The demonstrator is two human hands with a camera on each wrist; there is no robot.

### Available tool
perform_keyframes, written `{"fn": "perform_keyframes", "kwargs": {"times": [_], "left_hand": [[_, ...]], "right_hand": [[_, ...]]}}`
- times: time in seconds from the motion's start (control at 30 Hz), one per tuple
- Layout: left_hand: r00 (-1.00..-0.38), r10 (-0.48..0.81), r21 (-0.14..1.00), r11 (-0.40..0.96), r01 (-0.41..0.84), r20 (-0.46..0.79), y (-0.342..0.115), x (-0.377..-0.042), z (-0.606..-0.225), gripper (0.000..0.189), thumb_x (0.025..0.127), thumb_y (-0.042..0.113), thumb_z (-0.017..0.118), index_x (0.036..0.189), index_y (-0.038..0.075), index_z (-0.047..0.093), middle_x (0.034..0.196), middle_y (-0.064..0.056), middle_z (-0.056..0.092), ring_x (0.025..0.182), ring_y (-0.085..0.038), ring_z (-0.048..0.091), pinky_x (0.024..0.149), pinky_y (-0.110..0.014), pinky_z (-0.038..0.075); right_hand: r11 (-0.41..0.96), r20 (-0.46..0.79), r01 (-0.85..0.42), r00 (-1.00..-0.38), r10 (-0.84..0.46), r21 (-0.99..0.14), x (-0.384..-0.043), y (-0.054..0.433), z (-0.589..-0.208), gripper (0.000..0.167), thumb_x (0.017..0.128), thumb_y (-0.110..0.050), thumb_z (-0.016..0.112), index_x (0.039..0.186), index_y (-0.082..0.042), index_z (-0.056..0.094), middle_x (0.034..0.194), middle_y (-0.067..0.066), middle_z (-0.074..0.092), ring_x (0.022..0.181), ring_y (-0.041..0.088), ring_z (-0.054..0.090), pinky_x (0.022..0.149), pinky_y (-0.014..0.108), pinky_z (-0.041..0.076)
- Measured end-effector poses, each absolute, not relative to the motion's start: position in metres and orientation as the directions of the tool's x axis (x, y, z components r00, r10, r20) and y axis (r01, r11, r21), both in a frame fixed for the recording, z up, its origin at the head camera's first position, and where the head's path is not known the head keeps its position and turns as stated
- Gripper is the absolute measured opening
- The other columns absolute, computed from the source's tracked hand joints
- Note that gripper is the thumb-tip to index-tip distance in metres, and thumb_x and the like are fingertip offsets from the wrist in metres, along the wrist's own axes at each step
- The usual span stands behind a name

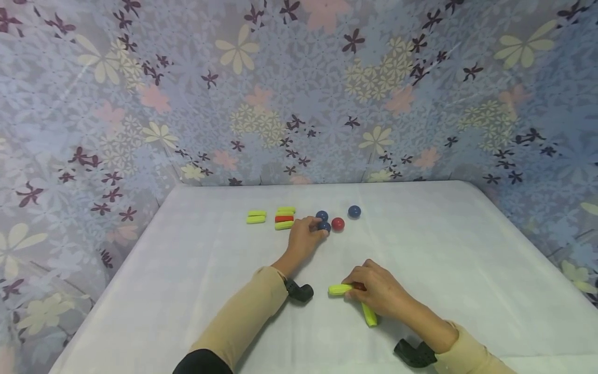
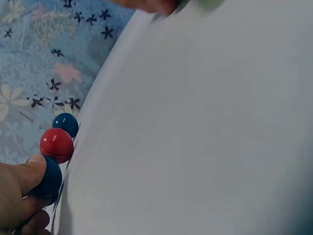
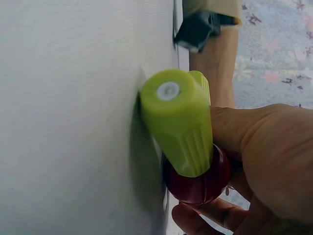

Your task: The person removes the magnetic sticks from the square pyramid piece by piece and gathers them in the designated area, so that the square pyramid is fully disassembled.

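Observation:
At the back of the table my left hand [image 1: 304,241] pinches a blue ball [image 2: 48,181] between thumb and fingers. Another blue ball [image 1: 321,215] lies just behind it, and a red ball [image 1: 338,224] is right beside it. My right hand [image 1: 379,289], nearer the front, grips a dark red ball [image 3: 195,185] low over the white cloth. One yellow-green stick [image 1: 340,290] points left from that ball. A second yellow-green stick [image 1: 369,315] slants toward the front, its upper part hidden by the hand. A stick end in the right wrist view shows a pale round dot.
A third blue ball [image 1: 354,211] sits farther right at the back. Left of my left hand lie several yellow-green sticks [image 1: 256,219] and one red stick [image 1: 284,218]. Floral fabric [image 1: 299,93] hangs behind the white-covered table [image 1: 210,291].

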State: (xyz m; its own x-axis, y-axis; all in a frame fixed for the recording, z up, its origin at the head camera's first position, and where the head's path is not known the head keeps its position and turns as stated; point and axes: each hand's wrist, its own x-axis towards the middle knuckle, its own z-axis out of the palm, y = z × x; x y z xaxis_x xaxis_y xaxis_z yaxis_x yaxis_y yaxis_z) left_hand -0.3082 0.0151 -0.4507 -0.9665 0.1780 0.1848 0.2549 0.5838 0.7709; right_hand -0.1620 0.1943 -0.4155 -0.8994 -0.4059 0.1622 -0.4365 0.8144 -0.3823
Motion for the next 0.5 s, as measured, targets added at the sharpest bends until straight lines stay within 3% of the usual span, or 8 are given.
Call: {"fn": "perform_keyframes", "kwargs": {"times": [0.37, 0.5], "left_hand": [[-0.98, 0.128, 0.741, 0.641, 0.201, 0.155, 0.027, -0.318, -0.444, 0.039, 0.083, 0.029, 0.071, 0.119, 0.018, 0.063, 0.111, -0.002, 0.065, 0.101, -0.017, 0.05, 0.089, -0.034, 0.043], [-0.98, 0.131, 0.748, 0.632, 0.2, 0.152, 0.028, -0.317, -0.443, 0.039, 0.084, 0.028, 0.07, 0.12, 0.017, 0.063, 0.112, -0.003, 0.066, 0.103, -0.018, 0.052, 0.091, -0.035, 0.043]], "right_hand": [[0.809, 0.173, -0.451, -0.892, -0.417, -0.377, -0.162, 0.194, -0.416, 0.019, 0.076, -0.027, 0.076, 0.093, -0.02, 0.074, 0.074, -0.019, 0.055, 0.076, 0.004, 0.039, 0.062, 0.017, 0.032], [0.815, 0.165, -0.454, -0.891, -0.423, -0.36, -0.161, 0.195, -0.415, 0.021, 0.077, -0.027, 0.076, 0.096, -0.02, 0.073, 0.08, -0.017, 0.061, 0.078, 0.004, 0.04, 0.064, 0.018, 0.034]]}}
